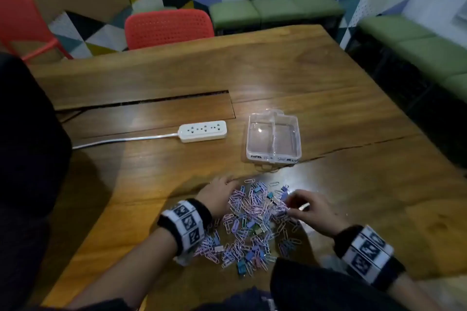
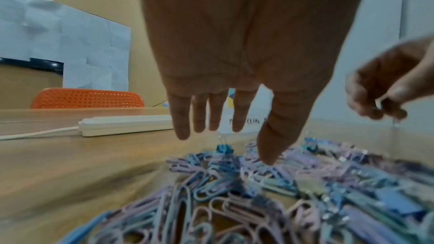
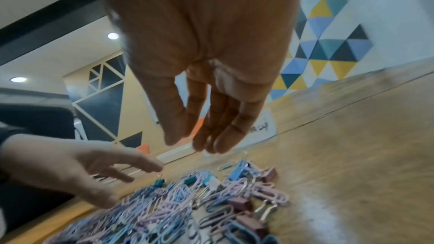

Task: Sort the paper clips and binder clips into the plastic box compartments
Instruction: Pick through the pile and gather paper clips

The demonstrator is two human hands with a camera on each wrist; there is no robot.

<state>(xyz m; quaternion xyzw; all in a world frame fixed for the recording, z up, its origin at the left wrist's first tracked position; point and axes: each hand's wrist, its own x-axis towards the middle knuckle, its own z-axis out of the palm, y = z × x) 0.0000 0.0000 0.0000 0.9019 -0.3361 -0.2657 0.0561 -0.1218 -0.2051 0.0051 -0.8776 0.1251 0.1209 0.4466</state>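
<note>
From the head view, a mixed heap of paper clips (image 1: 249, 212) and binder clips (image 1: 253, 224) is lying on the wooden worktop (image 1: 353, 113) between the two hands. The left hand (image 1: 216, 194) is resting at the heap's far-left edge. The right hand (image 1: 313, 211) is hovering over its right side with fingers curled; whether they are pinching anything I cannot tell here. The clear plastic box (image 1: 273, 156) is sitting farther out, well apart from the heap, both compartments looking bare. A white power strip (image 1: 202, 131) is lying to the box's left.

From the left wrist, the left hand (image 2: 234, 62) is stretching out straight-fingered and holding nothing, its thumb tip coming down near the paper clips (image 2: 211, 183). A teal binder clip (image 2: 224, 148) is standing just beyond the fingertips (image 2: 182, 133). The right hand (image 2: 380, 88) is appearing bunched at the edge, blurred.

From the right wrist, the right hand (image 3: 202, 62) is hanging with fingers (image 3: 225, 136) loosely together, nothing visibly held. Binder clips (image 3: 241, 171) are clustering along the heap's far and right side.

The paper clips are likely feather-light, slick and prone to tangling, so raking or scooping a bunch should suit them. The binder clips are probably stiffer and chunkier; pinching the body or upright wire handles should lift them cleanly.
</note>
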